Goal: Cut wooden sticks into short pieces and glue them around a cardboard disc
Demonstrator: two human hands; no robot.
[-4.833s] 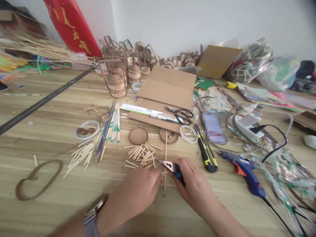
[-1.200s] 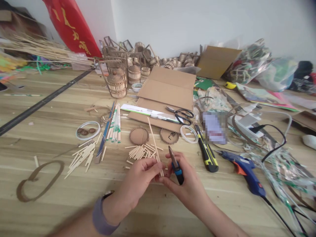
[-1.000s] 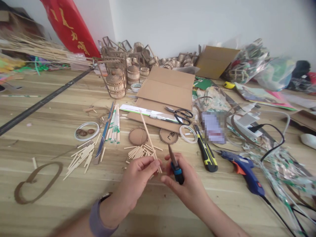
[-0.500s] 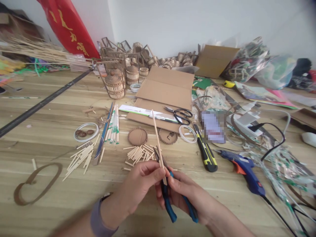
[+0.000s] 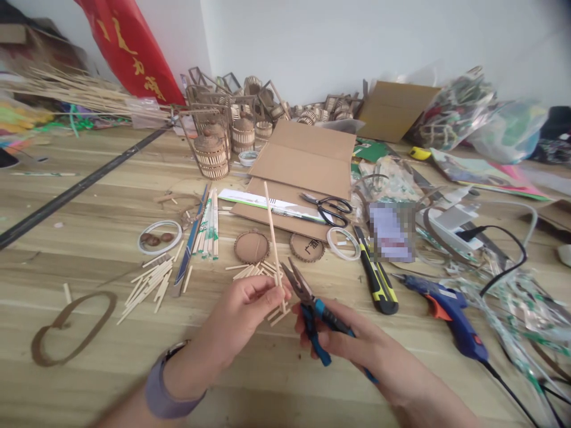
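Between the thumb and fingers of my left hand (image 5: 238,309) stands a long, thin wooden chopstick (image 5: 271,232), pointing up and away from me. A short cut piece seems to lie alongside its lower end. My right hand (image 5: 361,342) is wrapped round the blue-handled pliers (image 5: 307,295), whose jaws sit just right of the chopstick, apart from it. Beyond my left hand lies a pile of short stick pieces (image 5: 250,270), partly hidden by that hand. Two round cardboard discs with braided rims, a plain disc (image 5: 252,246) and a printed disc (image 5: 307,246), lie behind the pile.
Right of my hands are a yellow-black utility knife (image 5: 377,276), a blue glue gun (image 5: 450,309) and a phone (image 5: 391,232). Black scissors (image 5: 330,208) rest on cardboard (image 5: 307,154). Leftward lie more cut sticks (image 5: 147,285), wrapped chopsticks (image 5: 209,229) and a brown strip (image 5: 75,333). Small baskets (image 5: 212,157) stand behind.
The pliers have come away from the chopstick, moving right and tilting with my right hand. My left hand has shifted slightly left, still pinching the chopstick. The view has turned slightly.
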